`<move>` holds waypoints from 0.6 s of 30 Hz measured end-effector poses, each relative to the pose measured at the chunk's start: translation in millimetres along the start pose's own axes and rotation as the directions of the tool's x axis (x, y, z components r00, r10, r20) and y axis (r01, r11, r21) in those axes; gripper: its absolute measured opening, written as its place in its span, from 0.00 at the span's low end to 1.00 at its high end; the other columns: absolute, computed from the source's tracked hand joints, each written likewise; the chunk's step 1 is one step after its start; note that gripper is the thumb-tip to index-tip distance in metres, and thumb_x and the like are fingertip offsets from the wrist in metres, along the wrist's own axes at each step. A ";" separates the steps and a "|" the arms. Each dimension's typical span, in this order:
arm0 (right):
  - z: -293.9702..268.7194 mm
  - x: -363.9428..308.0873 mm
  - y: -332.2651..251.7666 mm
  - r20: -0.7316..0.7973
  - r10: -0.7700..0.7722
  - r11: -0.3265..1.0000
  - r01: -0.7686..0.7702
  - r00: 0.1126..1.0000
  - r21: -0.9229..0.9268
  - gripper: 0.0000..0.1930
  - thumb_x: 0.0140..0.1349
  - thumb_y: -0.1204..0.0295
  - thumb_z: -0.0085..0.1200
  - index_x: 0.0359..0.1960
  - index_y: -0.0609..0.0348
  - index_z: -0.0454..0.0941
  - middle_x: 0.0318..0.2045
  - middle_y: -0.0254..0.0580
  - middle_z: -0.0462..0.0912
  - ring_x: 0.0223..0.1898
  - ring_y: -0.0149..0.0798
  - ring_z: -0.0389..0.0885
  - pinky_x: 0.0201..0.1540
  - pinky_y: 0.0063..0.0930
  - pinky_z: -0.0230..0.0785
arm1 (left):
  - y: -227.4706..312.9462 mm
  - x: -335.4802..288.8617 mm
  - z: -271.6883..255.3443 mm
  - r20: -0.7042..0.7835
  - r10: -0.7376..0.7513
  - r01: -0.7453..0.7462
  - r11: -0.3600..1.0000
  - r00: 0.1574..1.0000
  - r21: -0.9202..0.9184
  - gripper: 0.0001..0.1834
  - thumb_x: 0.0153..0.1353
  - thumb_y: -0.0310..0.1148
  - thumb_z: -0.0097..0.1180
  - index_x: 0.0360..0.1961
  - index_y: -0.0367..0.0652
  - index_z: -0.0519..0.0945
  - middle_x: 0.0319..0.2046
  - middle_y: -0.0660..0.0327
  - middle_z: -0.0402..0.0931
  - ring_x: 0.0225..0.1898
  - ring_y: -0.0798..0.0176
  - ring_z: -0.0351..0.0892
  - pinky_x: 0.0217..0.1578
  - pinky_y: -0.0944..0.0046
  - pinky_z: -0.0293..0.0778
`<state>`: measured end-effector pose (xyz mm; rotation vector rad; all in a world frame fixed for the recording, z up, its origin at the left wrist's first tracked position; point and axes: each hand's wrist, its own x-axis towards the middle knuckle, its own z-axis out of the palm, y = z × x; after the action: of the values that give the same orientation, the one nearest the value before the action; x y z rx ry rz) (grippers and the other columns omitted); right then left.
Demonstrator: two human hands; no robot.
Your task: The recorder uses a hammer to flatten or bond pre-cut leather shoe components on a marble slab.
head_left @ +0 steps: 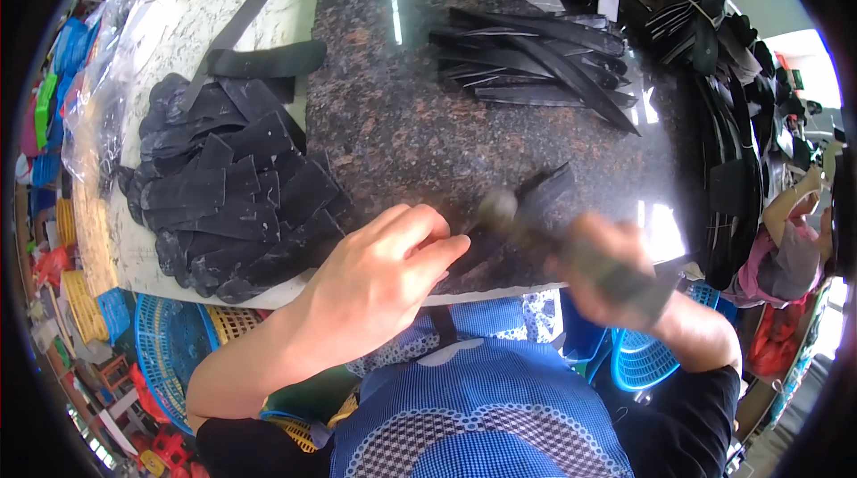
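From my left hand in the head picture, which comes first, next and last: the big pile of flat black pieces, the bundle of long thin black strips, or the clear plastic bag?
1. Pile of flat black pieces: just left of the left hand, on the pale table.
2. Clear plastic bag: farther left, at the table's edge.
3. Bundle of long thin black strips: across the dark stone slab, far right.

The bag and the bundle are nearly level, so that order is loose.

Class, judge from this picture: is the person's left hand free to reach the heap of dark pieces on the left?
Probably not at once: the left hand presses a dark piece on the granite slab. Once lifted, nothing blocks the heap beside it.
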<state>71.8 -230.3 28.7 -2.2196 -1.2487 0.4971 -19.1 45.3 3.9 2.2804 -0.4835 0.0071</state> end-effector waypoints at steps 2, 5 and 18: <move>0.3 1.0 -0.7 0.123 -0.049 0.996 0.040 0.991 0.080 0.09 0.71 0.71 0.51 0.39 0.65 0.77 0.33 0.46 0.81 0.28 0.35 0.85 0.19 0.29 0.70 | -0.7 -4.1 1.5 -0.045 -0.003 0.004 1.000 0.999 0.021 0.16 0.49 0.23 0.73 0.41 0.37 0.87 0.35 0.59 0.78 0.35 0.56 0.81 0.36 0.58 0.80; 4.6 12.0 -0.8 -0.024 0.157 0.981 -0.154 0.987 0.121 0.06 0.66 0.74 0.59 0.41 0.62 0.76 0.31 0.36 0.79 0.20 0.33 0.74 0.14 0.31 0.49 | -5.0 -12.4 2.0 -0.074 -0.019 0.018 1.000 0.997 -0.009 0.15 0.49 0.23 0.73 0.41 0.37 0.87 0.34 0.59 0.79 0.34 0.55 0.81 0.34 0.58 0.79; 16.9 28.9 -12.5 -0.055 -0.009 0.994 0.015 0.998 0.111 0.12 0.62 0.69 0.67 0.42 0.58 0.79 0.21 0.40 0.81 0.21 0.41 0.87 0.21 0.33 0.76 | -15.8 -34.9 -9.6 -0.090 0.006 -0.009 1.000 0.996 -0.030 0.11 0.50 0.24 0.73 0.36 0.37 0.87 0.33 0.59 0.80 0.33 0.57 0.82 0.32 0.59 0.80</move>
<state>68.7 -195.5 21.6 -2.1170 -1.1768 0.4873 -44.7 73.7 -6.1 2.2377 -0.4422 0.1057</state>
